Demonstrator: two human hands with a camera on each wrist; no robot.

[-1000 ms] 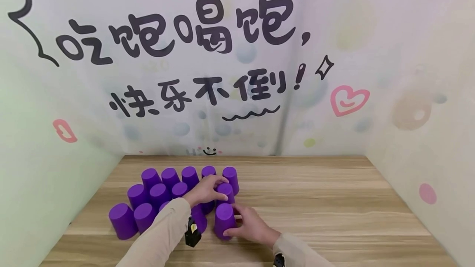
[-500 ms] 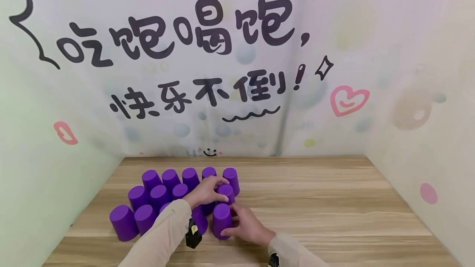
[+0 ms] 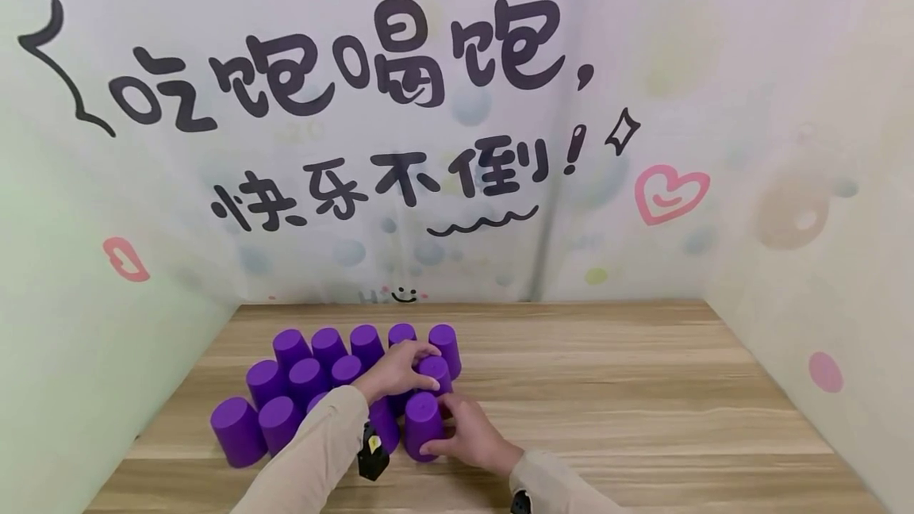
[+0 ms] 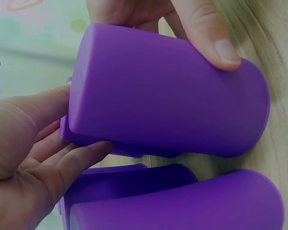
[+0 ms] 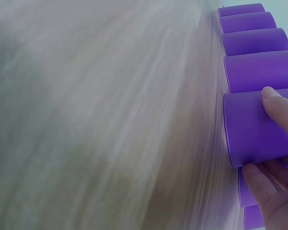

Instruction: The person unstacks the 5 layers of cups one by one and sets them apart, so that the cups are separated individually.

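Purple cups stand upside down in rows on the wooden table. At the near end of the rightmost group, my right hand (image 3: 474,433) grips a front purple cup (image 3: 423,427) between thumb and fingers. Just behind it, my left hand (image 3: 396,371) holds another purple cup (image 3: 435,373), thumb and fingers on either side near its top. In the left wrist view the front cup hides most of that cup, and the left fingers (image 4: 86,160) reach along it. The right wrist view shows the right thumb (image 5: 278,108) on the front cup's side, close beside a neighbouring cup (image 5: 261,72).
Several more purple cups (image 3: 238,431) stand to the left, some hidden behind the left sleeve (image 3: 307,450). A single cup (image 3: 444,351) stands at the back right of the group. Wooden tabletop (image 3: 607,403) extends to the right, with a printed curtain (image 3: 457,260) behind.
The right hand has slid the front cup a little to the left, closer to the neighbouring cups. My left hand has kept its place on the cup behind.
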